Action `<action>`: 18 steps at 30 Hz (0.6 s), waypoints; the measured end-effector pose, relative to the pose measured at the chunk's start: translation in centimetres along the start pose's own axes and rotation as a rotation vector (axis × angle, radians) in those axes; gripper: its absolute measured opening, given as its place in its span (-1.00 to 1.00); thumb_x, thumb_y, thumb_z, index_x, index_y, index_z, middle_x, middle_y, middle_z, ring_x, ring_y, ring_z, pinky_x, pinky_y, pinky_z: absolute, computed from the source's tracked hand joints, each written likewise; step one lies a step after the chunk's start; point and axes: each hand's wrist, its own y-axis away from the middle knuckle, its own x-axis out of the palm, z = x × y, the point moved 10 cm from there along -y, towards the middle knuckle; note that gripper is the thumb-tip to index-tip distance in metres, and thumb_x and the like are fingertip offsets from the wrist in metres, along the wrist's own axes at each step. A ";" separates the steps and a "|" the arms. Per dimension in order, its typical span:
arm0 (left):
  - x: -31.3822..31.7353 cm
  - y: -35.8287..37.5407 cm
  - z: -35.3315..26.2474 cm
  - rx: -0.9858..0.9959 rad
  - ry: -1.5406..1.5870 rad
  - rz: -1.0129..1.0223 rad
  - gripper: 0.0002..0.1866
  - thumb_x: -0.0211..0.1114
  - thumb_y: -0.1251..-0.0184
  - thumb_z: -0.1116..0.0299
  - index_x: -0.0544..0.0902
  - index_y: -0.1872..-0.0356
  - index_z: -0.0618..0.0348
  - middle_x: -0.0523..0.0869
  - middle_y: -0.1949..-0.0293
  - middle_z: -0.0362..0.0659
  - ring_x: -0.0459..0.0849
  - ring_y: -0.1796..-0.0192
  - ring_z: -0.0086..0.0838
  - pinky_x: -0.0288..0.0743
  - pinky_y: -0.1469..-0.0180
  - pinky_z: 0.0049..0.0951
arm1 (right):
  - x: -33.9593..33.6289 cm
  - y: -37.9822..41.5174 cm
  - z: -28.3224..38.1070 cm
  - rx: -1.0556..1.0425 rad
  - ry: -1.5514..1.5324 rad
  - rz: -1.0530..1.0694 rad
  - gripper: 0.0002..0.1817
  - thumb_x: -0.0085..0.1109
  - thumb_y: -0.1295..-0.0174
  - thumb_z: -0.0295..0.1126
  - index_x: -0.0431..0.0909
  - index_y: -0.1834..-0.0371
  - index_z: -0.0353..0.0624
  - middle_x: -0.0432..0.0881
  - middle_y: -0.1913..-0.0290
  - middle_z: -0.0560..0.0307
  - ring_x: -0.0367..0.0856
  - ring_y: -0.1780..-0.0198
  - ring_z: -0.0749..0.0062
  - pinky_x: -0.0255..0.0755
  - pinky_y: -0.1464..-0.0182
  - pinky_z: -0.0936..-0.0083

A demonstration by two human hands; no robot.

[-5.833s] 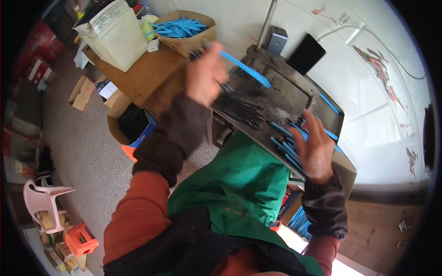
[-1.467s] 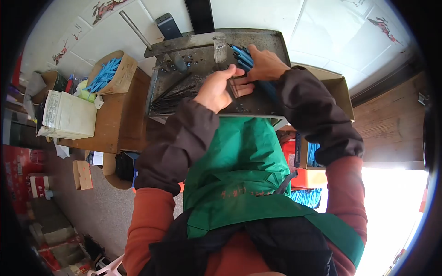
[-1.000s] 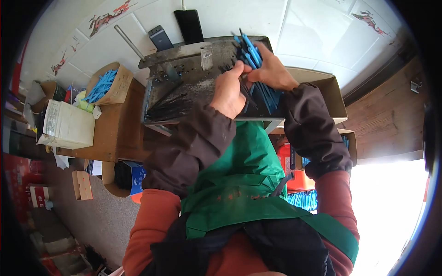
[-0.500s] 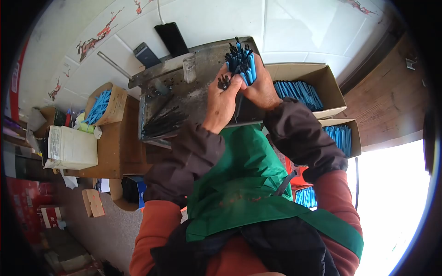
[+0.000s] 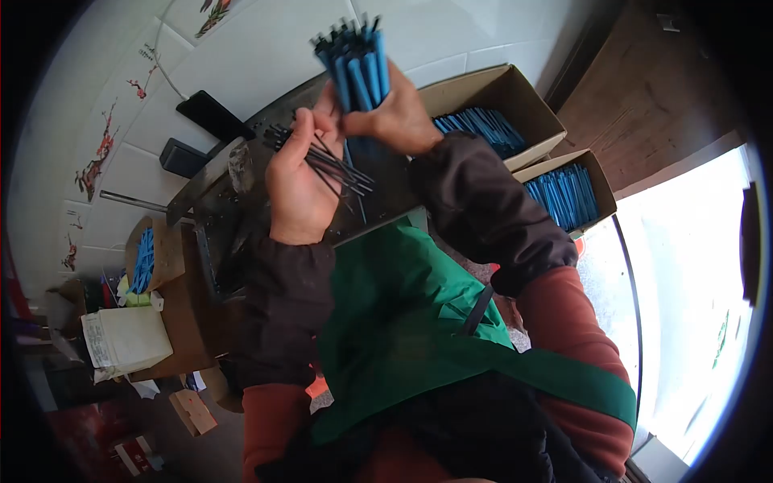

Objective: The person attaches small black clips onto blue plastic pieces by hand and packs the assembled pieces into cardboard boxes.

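A bundle of blue sticks with black ends [image 5: 360, 76] stands upright in my right hand [image 5: 401, 117], whose fingers are wrapped round it. Close beside it on the left, my left hand [image 5: 302, 181] pinches several thin black rods [image 5: 342, 171], which fan out downward to the right across the palm. The two hands are close together over the dark metal work tray [image 5: 266, 121]. Part of the bundle's lower end and the fingers behind it are hidden.
Two cardboard boxes of blue sticks [image 5: 527, 105] [image 5: 608, 181] stand at the right. A small box of blue pieces [image 5: 173, 249] and a white box [image 5: 129, 338] are at the left. A black phone [image 5: 216, 117] and a dark block [image 5: 183, 158] lean near the tiled wall.
The view has turned. My right hand has lifted the blue bundle up and left in view. The black rods in my left hand now show along their length, and the hands are slightly further apart.
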 end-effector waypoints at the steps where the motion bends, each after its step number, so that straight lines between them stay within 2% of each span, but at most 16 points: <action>1: 1.2 -0.3 0.0 0.006 0.006 0.051 -0.68 -0.07 -0.49 0.20 0.43 0.38 0.22 0.43 -0.20 0.10 0.30 -0.34 -0.20 0.04 -0.41 -0.28 | -1.3 0.1 0.3 0.059 -0.021 -0.019 -0.39 0.39 0.29 -0.47 0.41 0.05 -0.29 0.58 0.28 0.07 0.58 0.22 0.35 0.46 0.14 0.44; 2: 1.9 -0.4 0.0 0.006 -0.073 0.106 -0.68 -0.08 -0.50 0.20 0.44 0.36 0.23 0.39 -0.23 0.14 0.27 -0.36 -0.17 0.01 -0.43 -0.25 | -3.0 0.1 0.9 0.120 -0.041 -0.036 -0.43 0.39 0.28 -0.53 0.44 0.08 -0.31 0.58 0.30 0.16 0.58 0.27 0.48 0.49 0.20 0.50; 4: 2.9 -0.6 0.3 0.005 -0.225 0.210 -0.67 -0.11 -0.50 0.20 0.45 0.33 0.25 0.31 -0.30 0.21 0.22 -0.41 -0.11 -0.04 -0.45 -0.21 | -7.6 0.2 -0.9 0.311 -0.067 -0.111 -0.51 0.37 0.23 -0.51 0.46 0.13 -0.34 0.59 0.36 0.12 0.61 0.33 0.41 0.50 0.22 0.50; 5: 2.1 -0.4 -0.6 0.103 -0.474 0.150 -0.66 -0.11 -0.51 0.19 0.48 0.28 0.29 0.55 -0.07 0.19 0.55 -0.13 -0.17 0.28 -0.28 -0.23 | -10.9 0.3 -1.6 0.335 0.020 -0.159 -0.54 0.35 0.20 -0.50 0.46 0.15 -0.34 0.59 0.37 0.09 0.61 0.35 0.39 0.51 0.24 0.50; 8: -1.2 2.1 -1.8 0.003 -0.837 0.069 -0.70 0.06 -0.45 0.27 0.58 0.32 0.34 0.69 0.32 -0.09 0.66 0.28 -0.38 0.48 0.12 -0.37 | -20.3 0.9 -5.3 0.478 0.208 -0.215 -0.61 0.30 0.18 -0.47 0.46 0.22 -0.35 0.58 0.40 0.03 0.60 0.40 0.38 0.50 0.30 0.49; 10: -3.8 4.4 -2.0 -0.049 -1.012 0.005 -0.87 0.18 -0.33 0.47 0.60 0.35 0.34 0.62 0.51 -0.16 0.58 0.51 -0.44 0.42 0.41 -0.48 | -25.6 1.2 -9.6 0.476 0.365 -0.084 -0.57 0.32 0.22 -0.43 0.44 0.23 -0.36 0.58 0.41 0.04 0.59 0.42 0.35 0.50 0.33 0.44; 12: -3.1 6.4 -3.0 0.198 -1.437 0.069 -0.95 0.28 -0.13 0.63 0.60 0.38 0.34 0.57 0.54 -0.08 0.53 0.56 -0.40 0.33 0.52 -0.50 | -29.0 2.0 -12.5 0.578 0.742 -0.061 -0.51 0.34 0.24 -0.39 0.43 0.19 -0.38 0.57 0.38 0.03 0.57 0.37 0.32 0.48 0.27 0.37; 14: -4.2 8.2 -3.2 0.259 -1.578 -0.008 -0.88 0.29 -0.02 0.68 0.60 0.38 0.35 0.50 0.58 -0.02 0.51 0.58 -0.33 0.32 0.52 -0.47 | -34.4 3.8 -20.2 0.898 1.150 0.096 -0.37 0.37 0.26 -0.34 0.41 0.04 -0.36 0.60 0.15 -0.19 0.60 0.04 0.08 0.45 -0.02 0.34; 17: -6.5 9.6 -3.0 0.245 -1.647 -0.097 -0.94 0.16 -0.16 0.67 0.58 0.37 0.39 0.52 0.54 -0.04 0.51 0.55 -0.40 0.31 0.47 -0.48 | -35.5 5.2 -24.2 1.122 1.428 0.122 -0.32 0.37 0.18 -0.29 0.37 -0.06 -0.36 0.56 0.03 -0.31 0.56 -0.06 0.00 0.44 -0.08 0.28; 18: -6.5 9.6 -2.8 0.263 -1.707 -0.112 -0.94 0.15 -0.16 0.67 0.59 0.37 0.38 0.53 0.54 -0.03 0.51 0.54 -0.37 0.32 0.47 -0.47 | -36.2 5.1 -26.3 1.138 1.451 0.102 -0.28 0.36 0.16 -0.28 0.33 -0.12 -0.33 0.53 -0.01 -0.33 0.53 -0.09 -0.04 0.43 -0.11 0.26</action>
